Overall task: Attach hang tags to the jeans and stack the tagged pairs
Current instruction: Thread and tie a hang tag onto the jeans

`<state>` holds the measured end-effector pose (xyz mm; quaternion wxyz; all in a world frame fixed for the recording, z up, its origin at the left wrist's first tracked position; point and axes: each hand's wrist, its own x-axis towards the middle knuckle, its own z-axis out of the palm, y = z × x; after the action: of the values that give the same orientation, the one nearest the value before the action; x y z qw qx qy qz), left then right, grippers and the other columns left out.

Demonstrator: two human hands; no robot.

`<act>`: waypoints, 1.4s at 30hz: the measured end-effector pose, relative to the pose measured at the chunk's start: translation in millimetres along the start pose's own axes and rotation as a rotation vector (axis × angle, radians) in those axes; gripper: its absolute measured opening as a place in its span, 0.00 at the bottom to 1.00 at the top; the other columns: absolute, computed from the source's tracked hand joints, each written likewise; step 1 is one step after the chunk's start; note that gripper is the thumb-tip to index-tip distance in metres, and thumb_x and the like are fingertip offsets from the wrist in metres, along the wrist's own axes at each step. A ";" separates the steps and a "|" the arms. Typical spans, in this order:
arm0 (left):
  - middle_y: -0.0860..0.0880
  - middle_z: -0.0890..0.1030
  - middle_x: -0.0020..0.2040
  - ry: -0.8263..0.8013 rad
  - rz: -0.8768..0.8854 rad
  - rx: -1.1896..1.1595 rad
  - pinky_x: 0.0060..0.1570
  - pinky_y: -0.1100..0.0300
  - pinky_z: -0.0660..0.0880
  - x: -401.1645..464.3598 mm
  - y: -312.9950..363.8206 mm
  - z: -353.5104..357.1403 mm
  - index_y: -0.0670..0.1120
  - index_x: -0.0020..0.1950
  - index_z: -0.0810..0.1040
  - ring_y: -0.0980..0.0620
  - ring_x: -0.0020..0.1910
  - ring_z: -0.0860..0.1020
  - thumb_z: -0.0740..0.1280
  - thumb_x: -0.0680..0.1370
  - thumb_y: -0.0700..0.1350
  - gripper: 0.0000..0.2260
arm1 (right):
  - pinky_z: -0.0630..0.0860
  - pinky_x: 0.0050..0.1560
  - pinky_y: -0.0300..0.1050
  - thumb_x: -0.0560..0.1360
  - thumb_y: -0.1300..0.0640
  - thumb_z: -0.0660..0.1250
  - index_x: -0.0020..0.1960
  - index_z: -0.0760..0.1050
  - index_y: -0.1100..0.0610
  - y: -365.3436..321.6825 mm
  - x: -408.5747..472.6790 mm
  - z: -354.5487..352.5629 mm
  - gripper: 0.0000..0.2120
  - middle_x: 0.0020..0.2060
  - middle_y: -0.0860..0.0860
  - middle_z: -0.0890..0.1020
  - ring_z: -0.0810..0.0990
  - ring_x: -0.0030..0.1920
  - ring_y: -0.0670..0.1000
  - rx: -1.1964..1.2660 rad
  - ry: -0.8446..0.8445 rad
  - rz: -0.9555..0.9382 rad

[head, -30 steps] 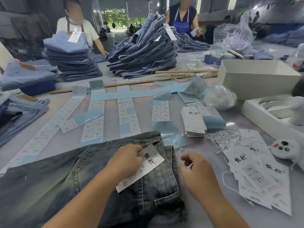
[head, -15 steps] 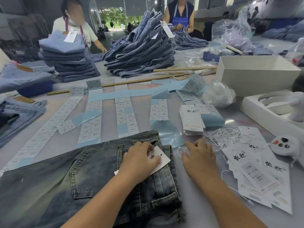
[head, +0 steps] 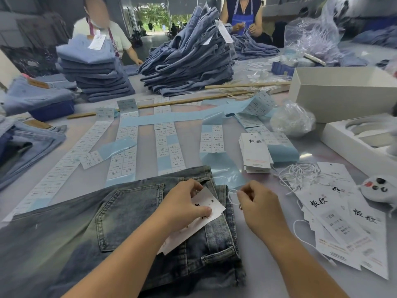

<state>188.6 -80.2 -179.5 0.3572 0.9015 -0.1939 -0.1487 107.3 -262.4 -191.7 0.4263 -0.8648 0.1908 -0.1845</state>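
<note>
A faded grey-blue pair of jeans (head: 120, 216) lies flat in front of me, waistband to the right. My left hand (head: 182, 205) pinches a white hang tag (head: 206, 211) against the waistband, thumb on the card. Just right of the waistband, my right hand (head: 257, 203) pinches the tag's thin white string (head: 231, 195). A fan of loose hang tags (head: 343, 222) lies at the right, and a small pile of tags (head: 255, 153) sits further back. Tangled white strings (head: 300, 173) lie between them.
Strips of blue-backed size stickers (head: 126, 147) cover the middle of the table. Two stacks of folded jeans (head: 189, 61) (head: 94, 69) stand at the back, with two people behind them. White boxes (head: 343, 93) and a white device (head: 378, 188) are at the right.
My right hand has lifted off the table and closed on the string beside the waistband. My left hand shifted a little, uncovering more of the tag.
</note>
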 end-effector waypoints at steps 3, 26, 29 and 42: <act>0.58 0.74 0.50 0.028 0.029 0.007 0.39 0.65 0.70 -5.1 2.0 1.3 0.59 0.55 0.72 0.61 0.48 0.74 0.76 0.70 0.51 0.18 | 0.73 0.35 0.44 0.75 0.61 0.70 0.38 0.77 0.55 -6.5 -3.5 -2.4 0.07 0.29 0.53 0.81 0.76 0.26 0.45 0.190 -0.070 0.099; 0.47 0.86 0.48 0.231 -0.219 -0.853 0.48 0.43 0.82 51.8 50.1 22.3 0.46 0.51 0.80 0.46 0.46 0.85 0.70 0.79 0.45 0.04 | 0.68 0.24 0.37 0.78 0.63 0.65 0.38 0.82 0.59 8.2 18.0 -6.9 0.12 0.29 0.55 0.82 0.74 0.26 0.48 0.586 -0.168 0.328; 0.53 0.86 0.45 0.158 -0.151 -0.726 0.49 0.50 0.82 60.6 48.4 27.0 0.48 0.51 0.81 0.52 0.44 0.85 0.71 0.78 0.47 0.04 | 0.67 0.24 0.38 0.77 0.63 0.67 0.38 0.82 0.59 15.2 36.6 -11.2 0.10 0.25 0.53 0.76 0.69 0.23 0.46 0.616 -0.041 0.377; 0.49 0.84 0.46 0.098 -0.147 -0.682 0.42 0.55 0.83 119.3 87.0 53.7 0.47 0.47 0.78 0.50 0.44 0.84 0.69 0.78 0.42 0.01 | 0.64 0.19 0.38 0.73 0.58 0.67 0.27 0.79 0.57 33.2 71.6 -33.8 0.16 0.23 0.52 0.78 0.72 0.20 0.48 0.672 0.111 0.542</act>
<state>250.6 -224.4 -171.6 0.6348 0.7481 -0.0502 -0.1869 146.9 -338.5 -188.1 0.7061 -0.5855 0.3628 -0.1643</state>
